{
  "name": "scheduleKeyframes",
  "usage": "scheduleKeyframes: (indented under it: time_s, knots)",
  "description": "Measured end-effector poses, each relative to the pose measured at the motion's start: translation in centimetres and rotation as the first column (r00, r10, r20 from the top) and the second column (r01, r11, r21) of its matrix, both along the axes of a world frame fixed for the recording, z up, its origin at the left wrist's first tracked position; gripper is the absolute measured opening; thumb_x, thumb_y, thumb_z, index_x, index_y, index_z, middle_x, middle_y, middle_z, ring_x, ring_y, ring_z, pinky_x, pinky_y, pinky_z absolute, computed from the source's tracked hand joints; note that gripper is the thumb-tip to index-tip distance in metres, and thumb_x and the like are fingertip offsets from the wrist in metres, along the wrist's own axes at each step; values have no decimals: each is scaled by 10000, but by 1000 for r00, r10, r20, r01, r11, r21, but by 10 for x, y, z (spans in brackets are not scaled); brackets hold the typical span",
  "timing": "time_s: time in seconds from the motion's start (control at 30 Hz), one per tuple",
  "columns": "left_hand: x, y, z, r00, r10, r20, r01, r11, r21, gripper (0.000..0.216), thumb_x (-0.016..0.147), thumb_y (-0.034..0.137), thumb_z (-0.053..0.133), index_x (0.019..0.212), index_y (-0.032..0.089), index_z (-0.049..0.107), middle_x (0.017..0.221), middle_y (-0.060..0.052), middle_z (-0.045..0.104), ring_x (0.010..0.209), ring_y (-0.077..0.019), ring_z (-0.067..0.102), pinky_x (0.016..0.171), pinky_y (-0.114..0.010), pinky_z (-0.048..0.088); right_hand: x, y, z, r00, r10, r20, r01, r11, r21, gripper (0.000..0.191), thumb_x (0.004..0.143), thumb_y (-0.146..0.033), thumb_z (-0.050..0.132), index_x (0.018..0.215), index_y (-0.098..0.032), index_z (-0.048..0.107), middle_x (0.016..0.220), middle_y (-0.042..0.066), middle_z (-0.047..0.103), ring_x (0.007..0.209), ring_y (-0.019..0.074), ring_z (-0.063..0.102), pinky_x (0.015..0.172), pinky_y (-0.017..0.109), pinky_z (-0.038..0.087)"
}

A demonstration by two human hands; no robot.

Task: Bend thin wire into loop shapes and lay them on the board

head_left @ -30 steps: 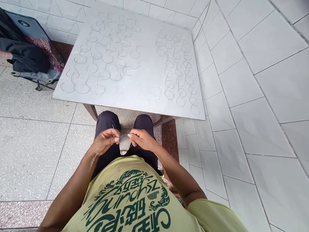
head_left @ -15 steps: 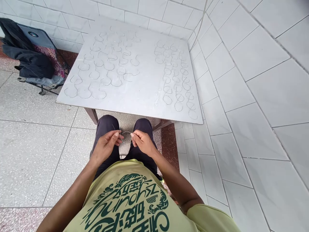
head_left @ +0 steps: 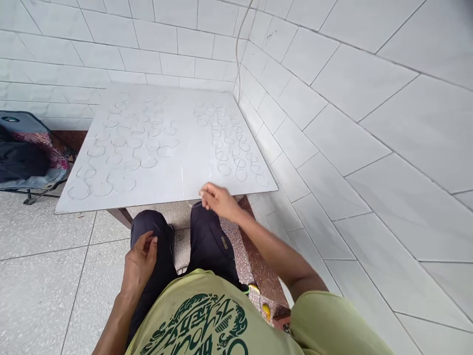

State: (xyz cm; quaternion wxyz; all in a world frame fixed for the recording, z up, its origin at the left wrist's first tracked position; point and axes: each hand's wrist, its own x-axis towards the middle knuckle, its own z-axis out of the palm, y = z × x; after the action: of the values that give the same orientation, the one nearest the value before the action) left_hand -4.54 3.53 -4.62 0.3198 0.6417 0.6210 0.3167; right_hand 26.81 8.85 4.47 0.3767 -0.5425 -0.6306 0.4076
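My right hand [head_left: 217,201] is raised at the table's front edge with its fingers pinched together. A thin, shiny wire [head_left: 183,180] shows just left of its fingertips; part of it is blurred, and its full shape cannot be made out. Over my left thigh, my left hand [head_left: 140,254] has loosely bent fingers with the thumb apart, and nothing shows in it. On the white tabletop [head_left: 162,190] lie several S-shaped wire pieces [head_left: 135,143] at the left. Rows of closely set, looped wire pieces [head_left: 223,155] lie along the right side.
White tiled walls [head_left: 314,123] meet the table at the back and right, with a cable [head_left: 237,54] hanging in the corner. A folding chair [head_left: 29,162] with dark cloth on it stands at the left. Yellow items [head_left: 266,310] lie low beside my right leg.
My hands have parted: the right moved up to the table's edge with the wire, and the left let go and drew back to the left. The view has turned to the right and up.
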Motion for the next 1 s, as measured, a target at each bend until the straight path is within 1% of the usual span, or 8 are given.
scheduleKeyframes:
  time_s: [0.1,0.2,0.33,0.4,0.5,0.63,0.73,1.0]
  knots:
    - [-7,0,-11,997,29,-72,-27,999,33,353,961,448,565,1174,191,682,997,-116,784,875,-287,755,799,-390,580,31,53,26,990,-132,48,132,991,13,142,1032,-261,561,910,-210,613,759,18,704,602,112,627,564,241,524]
    - [-9,-1,-21,994,29,-110,-20,996,83,324,985,402,535,1191,196,677,1047,-110,773,909,-275,745,835,-384,566,58,113,40,958,-259,122,253,965,62,173,1020,-220,580,849,-195,588,709,13,670,538,106,586,507,229,480]
    - [-7,-3,-32,985,47,-166,-13,981,194,274,997,343,531,1157,190,693,1079,-110,759,896,-252,723,839,-366,543,84,184,45,895,-351,275,347,936,63,167,1028,-191,548,866,-167,587,731,31,670,542,119,584,558,267,530]
    - [-5,-3,-35,981,45,-187,-2,975,224,261,1008,323,524,1147,182,694,1056,-109,755,869,-238,709,830,-353,533,93,213,44,881,-354,314,354,933,59,119,1018,-149,554,910,-144,604,745,39,670,550,121,584,632,313,563]
    - [-3,-3,-37,978,36,-205,12,974,228,250,1013,306,518,1144,182,692,1002,-99,746,837,-228,688,810,-341,519,101,250,39,848,-350,398,362,931,48,118,1017,-111,563,910,-110,613,711,35,643,551,110,576,725,370,577]
    - [0,-1,-39,982,35,-183,1,981,194,216,987,286,556,1133,209,696,980,-76,739,784,-216,676,751,-323,506,102,287,31,819,-335,466,384,923,-13,117,1012,-135,618,897,-114,617,696,38,645,583,135,614,743,390,583]
    - [2,2,-38,986,37,-164,-5,981,192,205,967,271,574,1116,214,704,947,-61,730,757,-212,656,761,-326,498,105,306,25,803,-334,494,418,906,-67,121,1002,-133,643,885,-108,621,686,50,652,623,165,649,740,396,582]
    - [3,7,-38,981,43,-190,-13,987,158,208,982,294,554,1103,216,705,884,-42,696,736,-203,627,772,-321,476,116,334,11,753,-302,585,455,881,-131,59,974,10,593,932,-30,590,817,122,699,758,216,713,807,445,555]
